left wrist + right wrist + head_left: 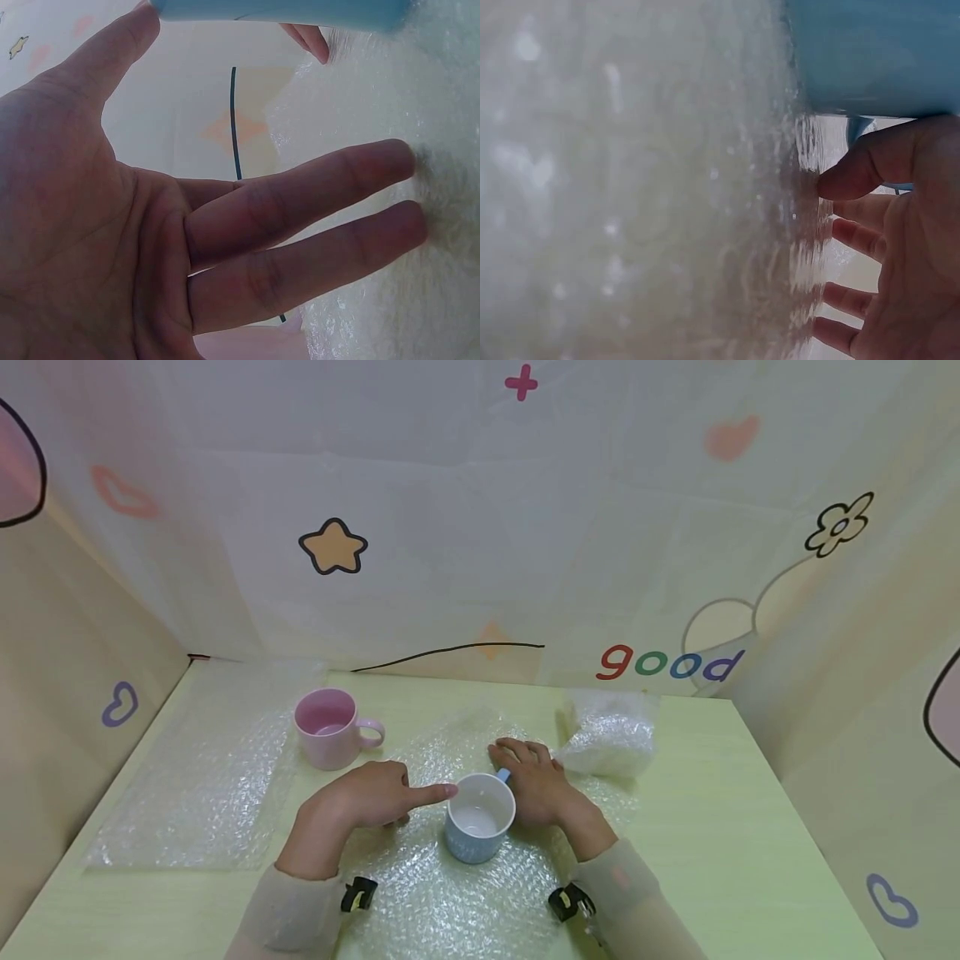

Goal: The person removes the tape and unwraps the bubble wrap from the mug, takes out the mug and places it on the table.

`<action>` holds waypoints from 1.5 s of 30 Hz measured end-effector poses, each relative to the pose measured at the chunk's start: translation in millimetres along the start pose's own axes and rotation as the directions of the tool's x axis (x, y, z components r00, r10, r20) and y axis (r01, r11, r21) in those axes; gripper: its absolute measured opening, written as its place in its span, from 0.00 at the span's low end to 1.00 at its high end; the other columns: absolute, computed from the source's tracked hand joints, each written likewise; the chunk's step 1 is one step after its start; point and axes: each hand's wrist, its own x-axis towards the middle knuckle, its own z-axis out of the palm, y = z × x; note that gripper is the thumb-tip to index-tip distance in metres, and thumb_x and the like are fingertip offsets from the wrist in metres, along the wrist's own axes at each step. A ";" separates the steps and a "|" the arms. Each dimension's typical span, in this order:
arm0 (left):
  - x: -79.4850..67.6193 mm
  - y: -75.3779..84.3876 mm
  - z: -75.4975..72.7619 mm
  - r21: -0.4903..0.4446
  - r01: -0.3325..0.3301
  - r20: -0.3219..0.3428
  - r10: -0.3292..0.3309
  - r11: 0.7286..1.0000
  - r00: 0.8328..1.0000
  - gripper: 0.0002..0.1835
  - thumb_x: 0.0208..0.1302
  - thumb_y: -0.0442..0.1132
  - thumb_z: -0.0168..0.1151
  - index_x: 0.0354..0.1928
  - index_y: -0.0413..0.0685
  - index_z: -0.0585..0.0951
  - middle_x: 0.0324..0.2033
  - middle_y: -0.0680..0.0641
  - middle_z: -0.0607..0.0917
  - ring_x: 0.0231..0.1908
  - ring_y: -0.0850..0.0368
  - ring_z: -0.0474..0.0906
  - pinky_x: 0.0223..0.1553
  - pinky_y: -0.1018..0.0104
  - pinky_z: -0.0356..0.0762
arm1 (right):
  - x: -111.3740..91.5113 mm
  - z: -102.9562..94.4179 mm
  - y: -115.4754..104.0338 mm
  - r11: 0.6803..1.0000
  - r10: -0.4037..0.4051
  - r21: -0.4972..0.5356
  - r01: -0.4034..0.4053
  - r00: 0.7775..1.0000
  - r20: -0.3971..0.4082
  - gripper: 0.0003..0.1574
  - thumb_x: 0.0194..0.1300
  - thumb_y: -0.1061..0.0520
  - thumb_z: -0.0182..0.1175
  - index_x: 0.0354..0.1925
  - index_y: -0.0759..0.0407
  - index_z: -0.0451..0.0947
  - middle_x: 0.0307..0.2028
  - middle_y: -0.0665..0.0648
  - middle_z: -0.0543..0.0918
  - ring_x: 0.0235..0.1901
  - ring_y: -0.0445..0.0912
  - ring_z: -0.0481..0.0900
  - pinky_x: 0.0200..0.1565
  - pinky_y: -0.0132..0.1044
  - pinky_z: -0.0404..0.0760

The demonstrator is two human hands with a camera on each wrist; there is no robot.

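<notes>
A light blue mug [472, 839] with a white inside stands upright on a sheet of bubble wrap [420, 902]. My left hand [375, 797] is to the left of it, its thumb stretched out to the mug's rim. In the left wrist view two fingers [337, 251] reach nearly straight down to the wrap. On the mug's other side, beside the handle [503, 774], is my right hand [534, 787]. Its fingertips and thumb rest on the bubble wrap, as the right wrist view shows, with the blue mug [885, 60] right above the thumb.
A pink mug [330, 747] stands behind my left hand, handle to the right. Another flat bubble wrap sheet [202, 777] lies at the left of the table [750, 860]. At the back right sits a bundle of bubble wrap [615, 735]. Printed curtains [450, 527] enclose the table's back and sides.
</notes>
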 end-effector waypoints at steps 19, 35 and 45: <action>1.0 -1.8 0.2 -0.011 -0.005 -0.007 0.005 1.000 1.000 0.43 0.55 0.83 0.56 0.41 0.48 0.83 0.29 0.49 0.87 0.31 0.55 0.81 0.36 0.59 0.75 | 2.1 -0.8 -0.9 1.000 0.014 -0.016 -0.014 1.000 0.017 0.51 0.62 0.43 0.68 0.79 0.49 0.62 0.79 0.55 0.61 0.75 0.68 0.57 0.65 0.75 0.64; -0.6 -0.1 0.0 -0.020 -0.012 -0.007 0.012 1.000 1.000 0.41 0.56 0.82 0.57 0.40 0.47 0.83 0.29 0.49 0.87 0.31 0.55 0.80 0.36 0.60 0.75 | 2.6 -6.1 -2.7 1.000 0.019 -0.018 -0.018 1.000 0.024 0.48 0.65 0.45 0.68 0.78 0.50 0.63 0.79 0.55 0.63 0.73 0.68 0.60 0.64 0.75 0.66; 0.2 0.2 0.8 -0.014 -0.006 -0.011 0.006 1.000 1.000 0.43 0.55 0.83 0.56 0.43 0.48 0.83 0.30 0.49 0.87 0.32 0.55 0.81 0.38 0.59 0.76 | 1.8 -4.1 -2.3 1.000 0.029 0.009 -0.029 1.000 0.008 0.45 0.67 0.45 0.66 0.78 0.50 0.64 0.79 0.54 0.64 0.73 0.67 0.60 0.65 0.75 0.64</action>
